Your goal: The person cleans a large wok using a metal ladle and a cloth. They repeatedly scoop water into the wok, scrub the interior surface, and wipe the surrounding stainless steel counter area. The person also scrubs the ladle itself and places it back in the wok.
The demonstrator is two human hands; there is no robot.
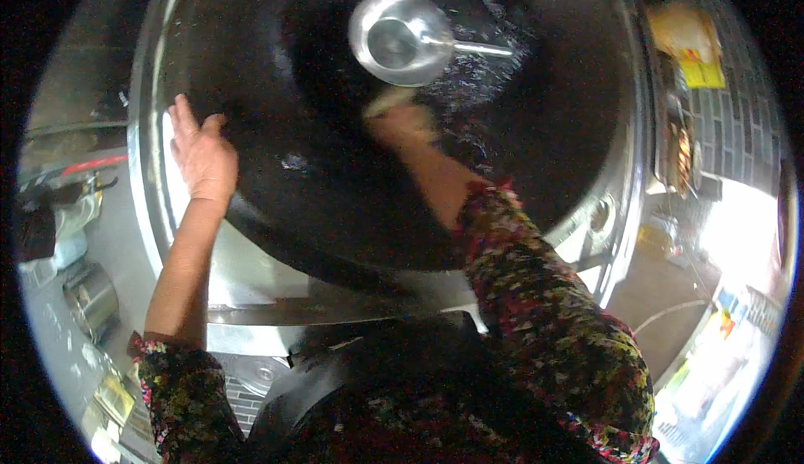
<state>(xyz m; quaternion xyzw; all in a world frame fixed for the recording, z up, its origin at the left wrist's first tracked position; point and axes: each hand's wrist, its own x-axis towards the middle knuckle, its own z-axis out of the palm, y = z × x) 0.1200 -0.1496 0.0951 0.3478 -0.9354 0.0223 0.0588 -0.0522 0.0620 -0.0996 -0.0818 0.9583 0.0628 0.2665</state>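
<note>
A large dark wok (352, 213) set in a metal stove surround fills the middle, with rippling water in its bottom. My left hand (204, 153) rests at the wok's left rim, fingers spread, holding nothing. Deep in the wok is my right hand (402, 123), blurred and closed around a pale object (391, 101) that I cannot make out clearly. Just beyond that hand, a round stainless steel bowl or ladle (402, 37) sits in the wok, a short bright metal handle pointing right.
At the right stand a yellow package (700, 65) and a long tray (683, 150) with small items. A steel pot (93, 300) and plastic bags (72, 231) lie at the left. The metal surround (257, 263) edges the wok near my body.
</note>
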